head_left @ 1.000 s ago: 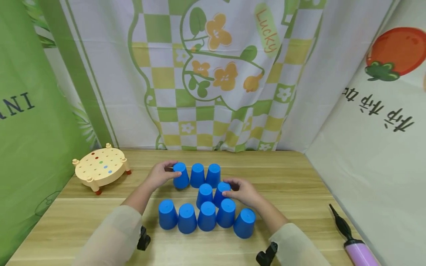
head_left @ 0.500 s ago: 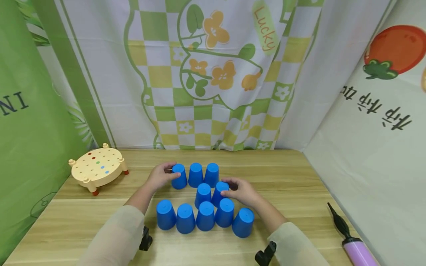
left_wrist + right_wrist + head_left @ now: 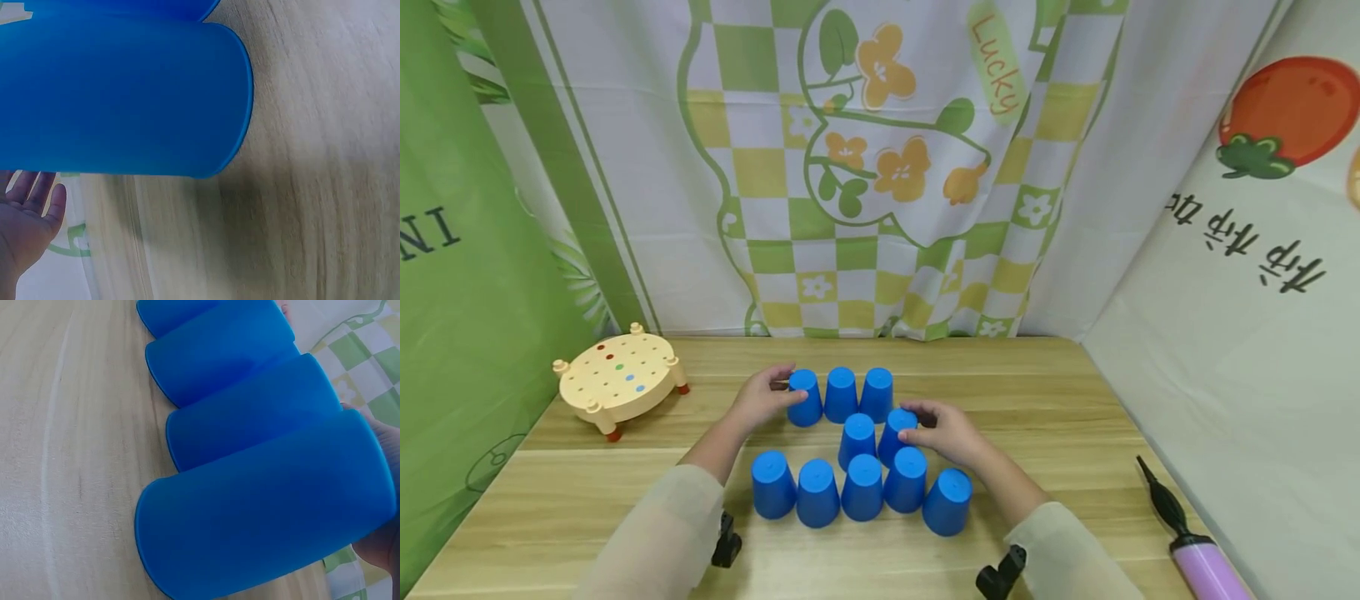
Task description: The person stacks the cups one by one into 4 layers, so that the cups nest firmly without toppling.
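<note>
Upside-down blue plastic cups stand on the wooden table in three rows. My left hand holds the leftmost back-row cup, thumb in front and fingers behind. Two more back cups stand to its right. My right hand grips the right-hand middle-row cup between thumb and fingers; another middle cup is beside it. Several cups form the front row. A large blue cup partly covers my left fingers in the left wrist view. In the right wrist view, cups hide most of my right hand.
A round cream pegboard-like stand with short legs sits at the back left. A hand pump with a purple barrel and black nozzle lies at the right edge. A patterned curtain hangs behind the wooden table.
The head view has shifted slightly, so everything appears a little further left. Both hands stay on the same cups, and the cup rows look unchanged.
</note>
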`<state>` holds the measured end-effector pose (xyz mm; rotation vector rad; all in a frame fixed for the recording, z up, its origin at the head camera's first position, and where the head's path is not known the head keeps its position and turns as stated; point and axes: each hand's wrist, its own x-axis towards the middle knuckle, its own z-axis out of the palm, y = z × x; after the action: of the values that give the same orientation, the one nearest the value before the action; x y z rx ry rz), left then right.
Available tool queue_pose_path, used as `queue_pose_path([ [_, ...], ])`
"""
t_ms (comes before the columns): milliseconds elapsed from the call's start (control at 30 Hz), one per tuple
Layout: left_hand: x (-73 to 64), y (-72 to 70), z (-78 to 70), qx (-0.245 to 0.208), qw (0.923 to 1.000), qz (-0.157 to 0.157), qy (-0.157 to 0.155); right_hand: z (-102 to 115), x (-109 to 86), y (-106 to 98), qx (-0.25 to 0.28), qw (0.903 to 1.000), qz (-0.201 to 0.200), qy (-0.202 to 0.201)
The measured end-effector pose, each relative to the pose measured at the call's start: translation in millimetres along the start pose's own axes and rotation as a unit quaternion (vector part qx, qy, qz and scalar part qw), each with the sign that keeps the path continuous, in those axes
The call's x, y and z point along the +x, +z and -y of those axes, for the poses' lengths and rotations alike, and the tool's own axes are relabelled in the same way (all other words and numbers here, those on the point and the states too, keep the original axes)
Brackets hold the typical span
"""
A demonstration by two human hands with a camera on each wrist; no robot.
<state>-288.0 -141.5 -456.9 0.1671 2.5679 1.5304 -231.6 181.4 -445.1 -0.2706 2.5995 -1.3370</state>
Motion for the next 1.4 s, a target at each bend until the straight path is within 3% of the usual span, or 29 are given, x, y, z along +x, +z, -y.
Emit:
queue_pose_path([
  [267,-19.6,-15.6,7.7,0.001,1.0,0.002,0.009,13.2,0.7,-20.1,0.001,0.9997,-0.016,-0.02],
  [500,-51.3,-27.2,9.3,-0.008,0.9989,0.007,0.045,19.3,9.1,-39.3,-0.005,0.9986,-0.044,-0.028],
  [667,-76.9,-31.8,8.5,-0.012,0.999,0.002,0.043,18.1,19.3,-44.3,-0.015,0.9977,-0.062,-0.022],
  [933,-104.0,-21.7,10.8,-0.034,0.9985,0.013,0.041,7.2,33.5,-42.8,-0.018,0.9965,-0.081,-0.004],
  [1167,-111.6,-11.0,16.8,-0.035,0.9977,0.036,0.046,-2.2,42.4,-37.2,-0.014,0.9954,-0.094,0.014],
  [1400,-115.2,-4.5,21.0,-0.047,0.9971,0.033,0.05,-10.3,48.7,-29.3,-0.008,0.9955,-0.09,0.029],
])
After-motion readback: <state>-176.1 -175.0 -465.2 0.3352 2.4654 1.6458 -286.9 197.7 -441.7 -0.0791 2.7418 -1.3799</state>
